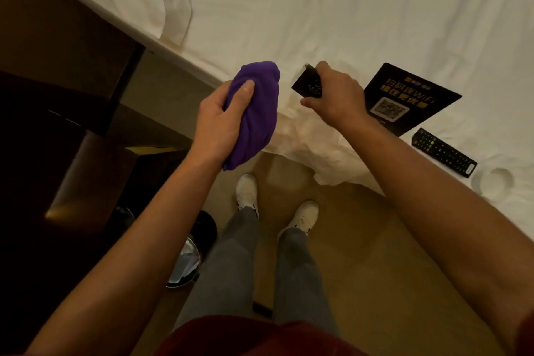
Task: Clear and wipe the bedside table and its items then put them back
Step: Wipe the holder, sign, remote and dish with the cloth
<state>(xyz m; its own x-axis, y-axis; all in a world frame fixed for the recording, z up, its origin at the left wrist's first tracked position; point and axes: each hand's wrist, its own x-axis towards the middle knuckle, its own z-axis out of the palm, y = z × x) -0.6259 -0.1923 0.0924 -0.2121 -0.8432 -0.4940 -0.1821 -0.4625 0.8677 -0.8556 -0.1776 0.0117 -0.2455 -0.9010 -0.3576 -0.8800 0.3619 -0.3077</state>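
Both bare forearms are reaching out over the grey trouser legs and white shoes toward the bed edge. His left hand is gripping a bunched purple cloth, thumb pressed into it, seemingly ready to wipe. His right hand is curling round a small flat black item, too dim to identify, tilting it toward the cloth, probably for cleaning. Lying on the white bed sheet, likely parked there while the table gets cleared, are a black card with a QR code, a black remote control and a white round dish. A dark wooden bedside table is standing at his left, well apart from both hands, with a dark bin on the floor just beside his leg.
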